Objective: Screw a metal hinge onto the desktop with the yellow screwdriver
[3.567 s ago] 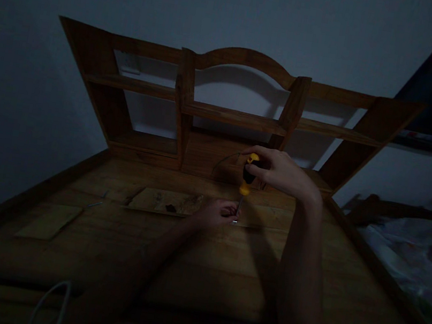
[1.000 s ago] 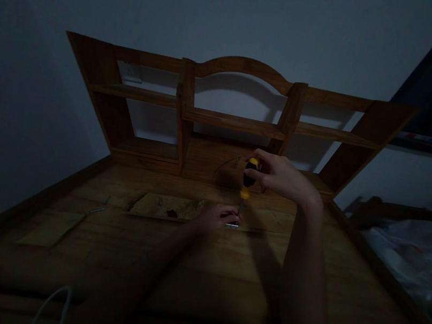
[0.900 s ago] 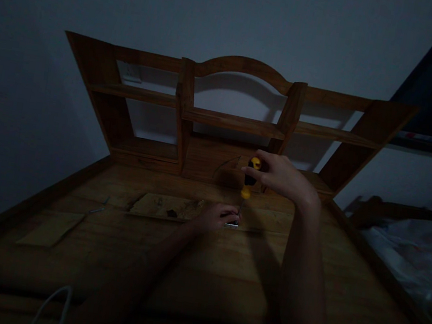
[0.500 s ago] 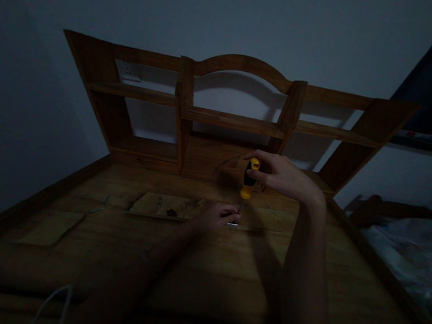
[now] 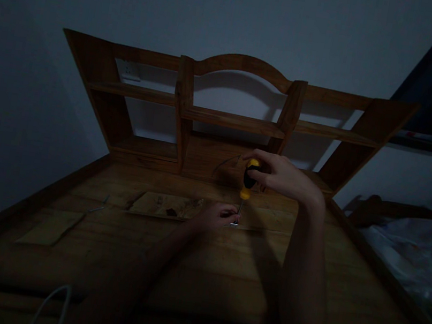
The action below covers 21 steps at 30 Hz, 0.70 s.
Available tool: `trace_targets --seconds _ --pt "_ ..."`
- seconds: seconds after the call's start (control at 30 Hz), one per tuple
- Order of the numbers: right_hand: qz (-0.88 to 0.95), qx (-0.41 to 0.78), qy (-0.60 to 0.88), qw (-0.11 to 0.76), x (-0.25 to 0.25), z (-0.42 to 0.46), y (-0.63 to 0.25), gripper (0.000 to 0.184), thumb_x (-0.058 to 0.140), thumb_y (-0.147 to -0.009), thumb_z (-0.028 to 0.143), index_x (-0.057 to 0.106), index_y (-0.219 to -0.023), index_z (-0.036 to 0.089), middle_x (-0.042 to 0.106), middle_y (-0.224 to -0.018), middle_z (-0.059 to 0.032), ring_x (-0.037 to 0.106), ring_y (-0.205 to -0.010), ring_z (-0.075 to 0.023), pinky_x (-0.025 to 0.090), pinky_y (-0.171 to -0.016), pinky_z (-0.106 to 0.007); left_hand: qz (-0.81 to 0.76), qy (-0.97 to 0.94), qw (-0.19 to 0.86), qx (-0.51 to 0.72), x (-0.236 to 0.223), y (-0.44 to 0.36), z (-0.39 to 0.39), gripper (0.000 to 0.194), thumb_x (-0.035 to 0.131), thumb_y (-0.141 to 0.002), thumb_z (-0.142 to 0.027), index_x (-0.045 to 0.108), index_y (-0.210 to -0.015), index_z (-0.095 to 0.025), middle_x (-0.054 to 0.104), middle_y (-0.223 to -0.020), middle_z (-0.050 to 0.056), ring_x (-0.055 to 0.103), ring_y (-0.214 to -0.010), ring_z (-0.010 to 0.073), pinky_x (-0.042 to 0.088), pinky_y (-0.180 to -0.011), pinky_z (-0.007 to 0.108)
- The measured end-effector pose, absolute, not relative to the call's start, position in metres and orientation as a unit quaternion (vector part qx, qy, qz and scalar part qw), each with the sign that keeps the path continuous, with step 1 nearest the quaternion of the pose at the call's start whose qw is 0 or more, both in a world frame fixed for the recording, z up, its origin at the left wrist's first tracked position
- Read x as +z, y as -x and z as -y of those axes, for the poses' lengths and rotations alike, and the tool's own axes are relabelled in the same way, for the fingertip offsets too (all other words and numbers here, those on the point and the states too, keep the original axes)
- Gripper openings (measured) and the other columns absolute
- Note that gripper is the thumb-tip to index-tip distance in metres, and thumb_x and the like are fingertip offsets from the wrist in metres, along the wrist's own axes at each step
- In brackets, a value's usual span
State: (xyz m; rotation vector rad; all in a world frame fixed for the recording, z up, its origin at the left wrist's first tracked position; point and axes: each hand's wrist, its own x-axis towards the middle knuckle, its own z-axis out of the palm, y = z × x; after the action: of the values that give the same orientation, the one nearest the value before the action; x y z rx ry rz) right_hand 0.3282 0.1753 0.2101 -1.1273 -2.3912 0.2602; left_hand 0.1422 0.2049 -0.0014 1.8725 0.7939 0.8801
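Note:
My right hand [image 5: 275, 172] is closed around the yellow and black handle of a screwdriver [image 5: 248, 180], which stands nearly upright with its tip down. Low at the tip, my left hand [image 5: 218, 215] has its fingers pinched together beside the shaft. A small shiny metal piece [image 5: 233, 224] shows just under these fingertips; what exactly they pinch is too small and dark to make out. Both hands work over a long thin wooden board [image 5: 268, 220] with a rough, broken left end, lying flat on the wooden desk [image 5: 201, 257].
Behind the board rises a wooden shelf unit [image 5: 234, 121] against the wall. To the left lie a flat wooden piece [image 5: 51, 226] and a thin bent metal piece [image 5: 97, 209]. A white cable loop [image 5: 52, 305] is at the front edge. A plastic-covered heap [image 5: 414, 251] sits at right.
The screwdriver handle has shifted very slightly under my right fingers. My left hand stays in place by the tip, and the rest looks the same.

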Motion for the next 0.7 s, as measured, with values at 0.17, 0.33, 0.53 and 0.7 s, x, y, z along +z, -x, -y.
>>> trace_targets --seconds 0.17,0.33,0.53,0.7 --pt "0.874 0.067 0.410 0.252 0.207 -0.181 -0.328 0.022 0.062 -0.093 0.034 0.068 -0.107 0.018 0.069 -0.089 -0.0020 0.062 -0.076 -0.0159 0.040 -0.068 -0.026 -0.311 -0.761 0.448 0.351 -0.006 -0.142 -0.208 0.036 0.059 -0.095 -0.044 0.070 -0.100 -0.009 0.072 -0.102 0.011 0.068 -0.094 0.0187 0.052 -0.089 0.029" --pt "0.863 -0.019 0.428 0.267 0.196 -0.193 -0.324 0.040 0.060 -0.094 0.055 0.061 -0.083 0.017 0.064 -0.077 -0.0030 0.058 -0.071 -0.0177 0.032 -0.061 -0.029 -0.310 -0.763 0.440 0.359 -0.004 -0.145 -0.206 0.035 0.060 -0.095 -0.042 0.071 -0.101 -0.009 0.072 -0.101 0.010 0.068 -0.095 0.0184 0.052 -0.091 0.030" --pt "0.884 0.078 0.389 0.248 0.203 -0.183 -0.328 0.033 0.059 -0.087 0.021 0.066 -0.120 0.018 0.069 -0.108 -0.0032 0.062 -0.086 -0.0164 0.041 -0.073 -0.025 -0.305 -0.760 0.446 0.360 -0.006 -0.144 -0.208 0.033 0.060 -0.095 -0.040 0.069 -0.098 -0.009 0.071 -0.099 0.011 0.068 -0.093 0.0179 0.052 -0.088 0.029" --pt "0.879 0.102 0.404 0.232 0.209 -0.176 -0.332 0.039 0.060 -0.089 0.019 0.063 -0.128 0.016 0.069 -0.091 -0.0021 0.061 -0.070 -0.0134 0.042 -0.064 -0.024 -0.308 -0.762 0.444 0.356 -0.008 -0.142 -0.209 0.034 0.059 -0.095 -0.041 0.070 -0.099 -0.009 0.071 -0.101 0.011 0.068 -0.095 0.0184 0.052 -0.090 0.030"
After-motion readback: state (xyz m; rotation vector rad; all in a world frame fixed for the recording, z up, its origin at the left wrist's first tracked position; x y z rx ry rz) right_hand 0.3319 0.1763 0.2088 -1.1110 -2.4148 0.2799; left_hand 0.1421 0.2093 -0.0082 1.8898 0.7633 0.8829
